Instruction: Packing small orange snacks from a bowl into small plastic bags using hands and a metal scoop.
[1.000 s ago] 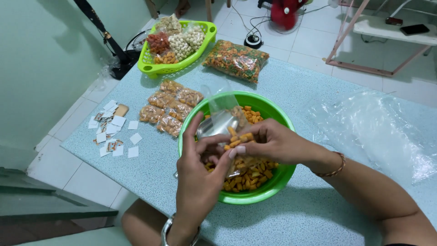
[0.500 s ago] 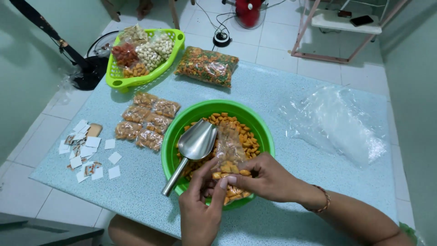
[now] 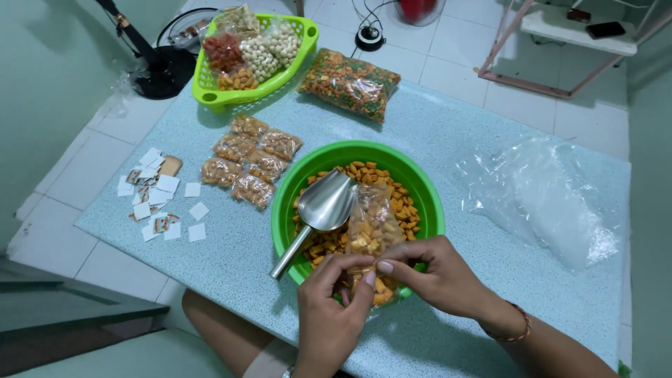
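My left hand [image 3: 329, 308] and my right hand [image 3: 430, 276] both pinch a small clear bag [image 3: 371, 224] partly filled with orange snack pieces, held over the near rim of a green bowl [image 3: 434, 210]. The bag lies tilted away from me across the bowl. Loose orange snack pieces [image 3: 392, 185] fill the bowl. A metal scoop [image 3: 318, 210] rests in the bowl's left side, its handle sticking out over the rim towards me.
Several filled small snack bags [image 3: 248, 164] lie left of the bowl. Small white paper labels [image 3: 157, 196] are scattered at the table's left edge. A green basket of snack bags [image 3: 252, 52], a large bag of mixed snacks [image 3: 350, 84] and a heap of clear bags [image 3: 553, 196] lie around.
The bag of orange pieces came down from above the bowl to its near rim, with both hands drawing closer to me. The scoop now lies uncovered in the bowl.
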